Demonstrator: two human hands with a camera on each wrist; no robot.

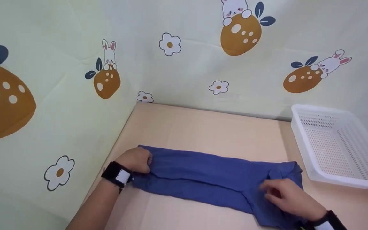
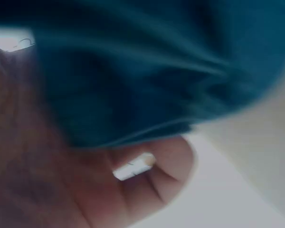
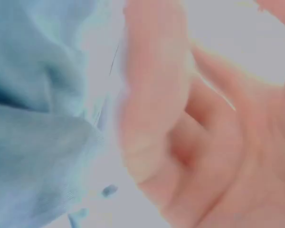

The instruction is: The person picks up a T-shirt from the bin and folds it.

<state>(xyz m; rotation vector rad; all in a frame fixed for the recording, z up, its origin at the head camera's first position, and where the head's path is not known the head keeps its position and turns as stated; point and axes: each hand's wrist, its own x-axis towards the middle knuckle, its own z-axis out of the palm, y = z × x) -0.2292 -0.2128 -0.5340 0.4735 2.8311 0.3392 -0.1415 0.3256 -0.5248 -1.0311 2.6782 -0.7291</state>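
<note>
A blue garment (image 1: pixel 196 167) lies on the table, folded into a long strip that widens and rumples at its right end. Whether it is a shirt or trousers I cannot tell. My left hand (image 1: pixel 136 159) grips its left end with curled fingers; in the left wrist view, the cloth (image 2: pixel 133 95) hangs across the palm and covers part of the fingers. Over the right end is my right hand (image 1: pixel 291 198), fingers loosely bent and nothing between them. Up close in the right wrist view, its fingers (image 3: pixel 154 95) stand apart from the cloth (image 3: pixel 33 156).
A white perforated plastic basket (image 1: pixel 308 153) stands at the table's right side, close to the garment's right end. The beige tabletop (image 1: pixel 203 129) meets pale walls (image 1: pixel 187 70) printed with rabbits, fruit and flowers at the back and left.
</note>
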